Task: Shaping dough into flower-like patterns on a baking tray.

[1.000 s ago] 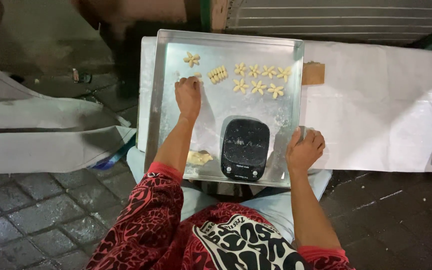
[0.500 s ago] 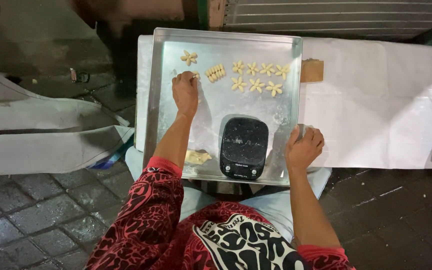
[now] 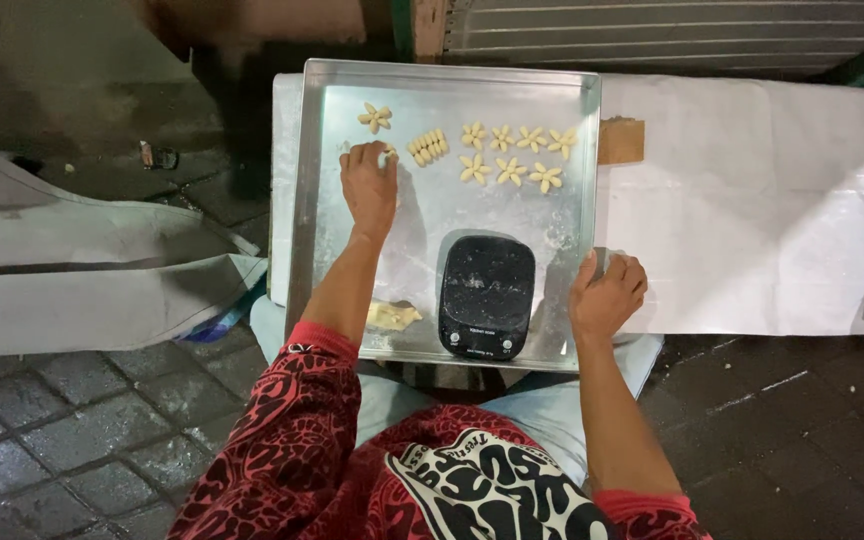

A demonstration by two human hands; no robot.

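Observation:
A large metal baking tray [image 3: 307, 210] lies in front of me. My left hand [image 3: 368, 188] rests palm down in the tray's upper left, fingertips on a small pale dough piece [image 3: 388, 153]. My right hand [image 3: 607, 296] grips the tray's right rim near the front corner. Several flower-shaped dough pieces [image 3: 508, 153] sit in two rows at the tray's far side, a lone flower [image 3: 375, 118] lies at the far left, and a ridged dough piece [image 3: 428, 146] lies between them. A black kitchen scale [image 3: 486, 295] stands near the front edge, with a lump of dough [image 3: 392, 316] to its left.
White paper [image 3: 752, 210] covers the surface under and right of the tray, with a brown cardboard scrap [image 3: 620, 141] on it. Grey folded sheeting [image 3: 72, 270] lies at the left on dark paving stones [image 3: 62, 440]. A ribbed shutter [image 3: 652, 30] runs along the back.
My left hand has stayed on the dough in the tray's upper left, shifting only slightly. My right hand has closed more firmly on the tray's right rim.

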